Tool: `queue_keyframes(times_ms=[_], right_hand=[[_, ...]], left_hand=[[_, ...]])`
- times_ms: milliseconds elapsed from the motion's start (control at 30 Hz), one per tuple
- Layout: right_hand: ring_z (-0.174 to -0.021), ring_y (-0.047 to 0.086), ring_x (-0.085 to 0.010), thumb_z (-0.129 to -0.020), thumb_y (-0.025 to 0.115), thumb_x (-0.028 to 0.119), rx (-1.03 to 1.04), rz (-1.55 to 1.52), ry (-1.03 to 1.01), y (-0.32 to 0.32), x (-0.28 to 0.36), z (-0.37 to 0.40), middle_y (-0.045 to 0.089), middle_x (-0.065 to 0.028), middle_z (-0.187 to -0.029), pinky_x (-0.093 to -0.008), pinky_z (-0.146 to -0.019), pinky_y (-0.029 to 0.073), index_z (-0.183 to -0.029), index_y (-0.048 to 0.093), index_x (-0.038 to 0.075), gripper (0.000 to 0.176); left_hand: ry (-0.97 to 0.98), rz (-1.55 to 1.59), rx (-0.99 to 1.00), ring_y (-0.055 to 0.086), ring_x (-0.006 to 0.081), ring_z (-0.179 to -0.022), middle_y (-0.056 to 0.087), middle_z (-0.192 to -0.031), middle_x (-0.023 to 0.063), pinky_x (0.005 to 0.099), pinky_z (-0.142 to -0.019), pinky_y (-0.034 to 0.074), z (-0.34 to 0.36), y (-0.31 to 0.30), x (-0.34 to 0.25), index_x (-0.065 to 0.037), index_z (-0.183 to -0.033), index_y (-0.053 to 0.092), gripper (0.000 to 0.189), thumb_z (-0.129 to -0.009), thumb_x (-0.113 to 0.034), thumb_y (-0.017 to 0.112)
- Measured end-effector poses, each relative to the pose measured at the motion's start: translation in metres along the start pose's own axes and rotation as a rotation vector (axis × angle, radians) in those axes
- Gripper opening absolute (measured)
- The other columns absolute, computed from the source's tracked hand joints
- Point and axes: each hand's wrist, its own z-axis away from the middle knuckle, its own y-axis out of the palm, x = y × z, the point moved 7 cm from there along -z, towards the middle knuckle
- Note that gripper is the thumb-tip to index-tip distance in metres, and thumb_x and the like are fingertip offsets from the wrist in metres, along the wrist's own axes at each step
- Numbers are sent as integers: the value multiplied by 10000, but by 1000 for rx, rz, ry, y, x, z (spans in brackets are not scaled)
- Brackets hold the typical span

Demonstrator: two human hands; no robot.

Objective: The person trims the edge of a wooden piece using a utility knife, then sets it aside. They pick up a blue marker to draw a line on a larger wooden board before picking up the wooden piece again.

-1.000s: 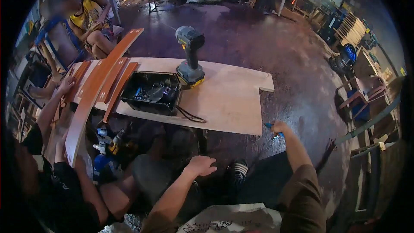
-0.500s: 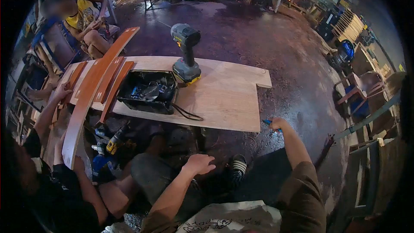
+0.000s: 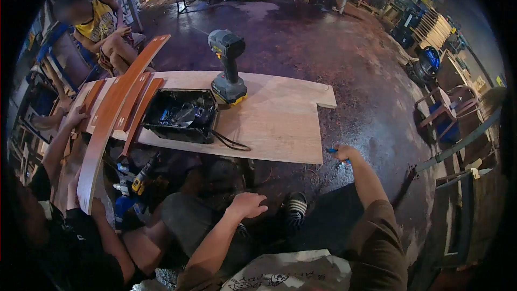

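Note:
My right hand is closed around a small blue tool, just off the right edge of the pale plywood board. Over my knee rests my left hand, its fingers apart and nothing in it. A grey cordless drill stands upright on the board. Beside it sits a black open box with small metal parts inside and a strap hanging over its side. Reddish-brown wood strips lie across the board's left part.
A person in dark clothes at the left touches the wood strips. Another person sits at the back left. A yellow drill is below the board. A brown chair stands at the right.
The view has shifted slightly. The seated person at the back left has raised their head and upper body a little. My hands keep nearly the same pose.

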Motion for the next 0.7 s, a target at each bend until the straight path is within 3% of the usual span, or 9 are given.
queue_keyframes(times_ms=[133, 233, 300, 333, 400, 433, 500, 600, 700], right_hand=[[-544, 654, -274, -926, 635, 325, 12, -84, -8, 3, -3, -6, 691, -177, -728, -437, -516, 512, -1426, 512, 14, 601], [-581, 680, -302, -944, 604, 304, -60, -26, -1, -5, 6, 2, 697, -196, -740, -467, -566, 531, -1360, 578, 5, 513], [-640, 707, -329, -931, 608, 303, -132, 35, -9, -15, 11, 10, 706, -222, -762, -488, -637, 549, -1200, 675, -19, 425], [-640, 707, -329, -931, 608, 303, -132, 35, -9, -17, 11, 14, 706, -222, -762, -488, -637, 549, -1200, 675, -19, 425], [-653, 710, -353, -893, 598, 255, -233, 31, -70, -25, 15, 19, 708, -241, -781, -495, -646, 559, -1040, 714, -35, 345], [-653, 710, -353, -893, 598, 255, -233, 31, -69, -24, 15, 19, 708, -241, -781, -495, -646, 559, -1040, 714, -35, 345], [-949, 711, -419, -815, 596, 256, -298, 15, -8, -27, 12, 18, 722, -266, -962, -498, -811, 563, -1002, 738, -15, 359], [-959, 710, -419, -827, 590, 271, -208, -45, 73, -38, 30, 51, 721, -266, -985, -498, -819, 563, -1033, 727, -24, 385], [-968, 709, -416, -833, 594, 282, -246, -30, 72, -39, 29, 48, 721, -259, -1016, -498, -848, 557, -1043, 724, -25, 393]], left_hand=[[-3, -4, 10, 640, 373, -1127, 686, -1188, 162, 501, -954, 515, 3, -3, -3, -133, -1287, 638, 477, -938, -455, 591], [-1, -12, 12, 641, 371, -1126, 687, -1185, 161, 500, -953, 515, 2, -1, -1, -134, -1286, 639, 477, -939, -458, 589], [1, -15, 8, 641, 370, -1128, 687, -1185, 161, 501, -953, 515, 2, -1, -1, -134, -1287, 638, 479, -940, -459, 589], [2, -17, 5, 641, 368, -1129, 687, -1185, 160, 501, -953, 515, 2, -1, 0, -133, -1288, 637, 480, -940, -461, 589], [5, -17, -2, 643, 368, -1127, 688, -1180, 161, 503, -952, 516, 1, 2, 1, -133, -1290, 635, 482, -939, -461, 590], [8, -16, -9, 645, 368, -1124, 690, -1175, 161, 504, -951, 516, 1, 2, 1, -133, -1293, 633, 484, -939, -461, 591], [8, -16, -5, 647, 369, -1119, 693, -1169, 161, 504, -950, 517, 1, 2, 1, -134, -1296, 632, 485, -940, -461, 591], [11, -16, -8, 652, 371, -1109, 697, -1159, 162, 506, -946, 520, 1, 2, 1, -136, -1296, 632, 484, -940, -460, 590], [11, -16, -7, 651, 369, -1114, 696, -1165, 163, 506, -948, 519, 1, 1, 0, -136, -1296, 633, 482, -940, -458, 590]])
